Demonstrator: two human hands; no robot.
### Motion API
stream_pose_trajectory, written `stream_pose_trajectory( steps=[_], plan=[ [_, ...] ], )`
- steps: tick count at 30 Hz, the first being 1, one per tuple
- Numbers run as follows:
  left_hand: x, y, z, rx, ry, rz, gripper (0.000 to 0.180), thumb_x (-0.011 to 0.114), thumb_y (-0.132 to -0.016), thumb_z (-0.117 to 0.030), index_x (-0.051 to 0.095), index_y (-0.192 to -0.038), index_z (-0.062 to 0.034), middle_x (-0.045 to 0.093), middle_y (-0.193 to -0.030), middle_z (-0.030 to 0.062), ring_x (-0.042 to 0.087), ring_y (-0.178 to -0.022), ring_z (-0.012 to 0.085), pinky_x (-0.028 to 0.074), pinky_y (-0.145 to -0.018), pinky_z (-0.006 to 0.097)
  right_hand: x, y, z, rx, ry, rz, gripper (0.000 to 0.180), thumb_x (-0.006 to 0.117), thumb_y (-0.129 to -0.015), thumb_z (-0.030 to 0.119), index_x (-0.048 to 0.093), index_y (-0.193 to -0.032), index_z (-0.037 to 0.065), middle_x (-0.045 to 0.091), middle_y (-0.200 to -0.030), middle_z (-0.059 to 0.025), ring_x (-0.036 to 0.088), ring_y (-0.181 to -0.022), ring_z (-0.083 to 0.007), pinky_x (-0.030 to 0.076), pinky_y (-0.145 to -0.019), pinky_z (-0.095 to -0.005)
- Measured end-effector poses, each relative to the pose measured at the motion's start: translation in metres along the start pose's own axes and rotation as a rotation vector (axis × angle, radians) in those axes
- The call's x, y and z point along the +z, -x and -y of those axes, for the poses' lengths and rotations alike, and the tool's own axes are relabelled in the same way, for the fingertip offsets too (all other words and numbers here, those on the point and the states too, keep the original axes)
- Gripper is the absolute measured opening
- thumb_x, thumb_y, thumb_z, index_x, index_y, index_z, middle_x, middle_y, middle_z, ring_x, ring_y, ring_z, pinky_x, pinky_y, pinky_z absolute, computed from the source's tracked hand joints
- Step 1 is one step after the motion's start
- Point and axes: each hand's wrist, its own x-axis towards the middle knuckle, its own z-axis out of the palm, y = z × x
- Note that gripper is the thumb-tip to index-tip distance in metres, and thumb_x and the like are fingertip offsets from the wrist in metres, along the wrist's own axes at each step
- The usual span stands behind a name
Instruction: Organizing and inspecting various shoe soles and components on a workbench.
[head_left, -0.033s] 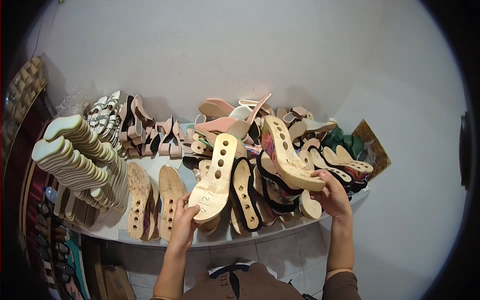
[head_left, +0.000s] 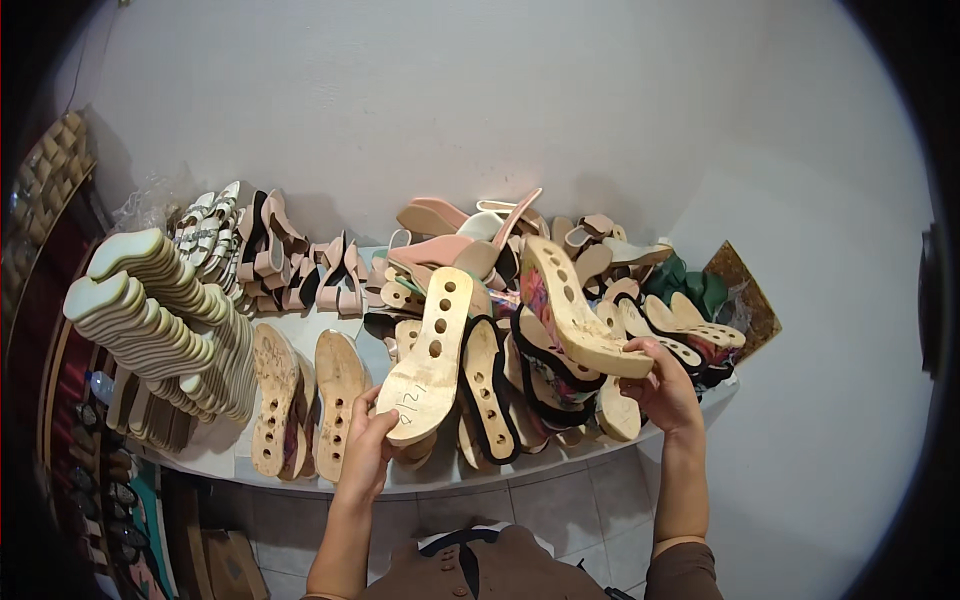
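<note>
My left hand (head_left: 368, 448) is closed on the toe end of a pale wooden shoe sole (head_left: 432, 365), its face with a row of drilled holes turned up and handwriting near the toe. Raised to the right, a wooden wedge sole (head_left: 585, 335) with a colourful patterned side is gripped at its toe end by my right hand (head_left: 662, 388). Between and below them lie a black-edged sole with holes (head_left: 488, 390) and a black-rimmed floral wedge (head_left: 553, 375). Two scuffed wooden soles (head_left: 340, 400) rest left of my left hand.
Stacks of cream insoles (head_left: 150, 310) fill the table's left end. Behind them are white strapped sandals (head_left: 212, 225) and pink straps (head_left: 285, 230). Pink sandals (head_left: 440, 250) are heaped at the back. Dark green pieces (head_left: 690, 285) and a brown board (head_left: 745, 300) stand at the right.
The wedge in my right hand has tilted slightly, its heel end dipping a little. My left hand and its sole stay almost still.
</note>
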Motion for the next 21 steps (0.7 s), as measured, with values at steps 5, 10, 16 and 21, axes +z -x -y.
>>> stream_pose_trajectory(
  steps=[5, 10, 16, 21],
  plan=[
    [0.020, 0.005, 0.010, 0.033, 0.005, -0.050, 0.052, 0.047, -0.084, -0.010, 0.023, -0.128, 0.0018, 0.050, -0.113, 0.0185, 0.057, -0.097, 0.0202, 0.050, -0.074, 0.028, -0.011, -0.017, -0.003, 0.021, 0.021, 0.009, 0.026, 0.045, -0.090, 0.028, 0.055, -0.094, 0.004, 0.056, -0.086, -0.0066, 0.058, -0.074, -0.0145, 0.053, -0.065, -0.0273],
    [0.029, 0.008, 0.020, 0.037, -0.028, -0.072, 0.052, 0.046, -0.085, -0.010, 0.021, -0.128, 0.0024, 0.048, -0.116, 0.0197, 0.057, -0.098, 0.0222, 0.053, -0.075, 0.032, -0.022, -0.027, -0.009, 0.032, 0.000, 0.009, 0.025, 0.046, -0.090, 0.028, 0.055, -0.095, 0.005, 0.055, -0.084, -0.0042, 0.058, -0.073, -0.0134, 0.052, -0.062, -0.0255],
    [0.039, 0.014, 0.030, 0.045, -0.019, -0.115, 0.051, 0.046, -0.084, -0.009, 0.022, -0.128, 0.0006, 0.048, -0.117, 0.0192, 0.057, -0.099, 0.0216, 0.053, -0.075, 0.032, -0.032, -0.035, -0.010, 0.008, 0.037, -0.002, 0.026, 0.047, -0.089, 0.031, 0.056, -0.095, 0.008, 0.054, -0.078, -0.0020, 0.054, -0.062, -0.0098, 0.043, -0.050, -0.0209],
    [0.041, 0.016, 0.039, 0.072, -0.016, -0.127, 0.050, 0.045, -0.084, -0.010, 0.023, -0.128, -0.0006, 0.048, -0.118, 0.0173, 0.057, -0.099, 0.0208, 0.052, -0.077, 0.032, -0.037, -0.041, -0.022, 0.030, 0.017, -0.030, 0.027, 0.047, -0.090, 0.033, 0.056, -0.096, 0.009, 0.054, -0.079, -0.0018, 0.054, -0.060, -0.0101, 0.042, -0.050, -0.0214]
  ],
)
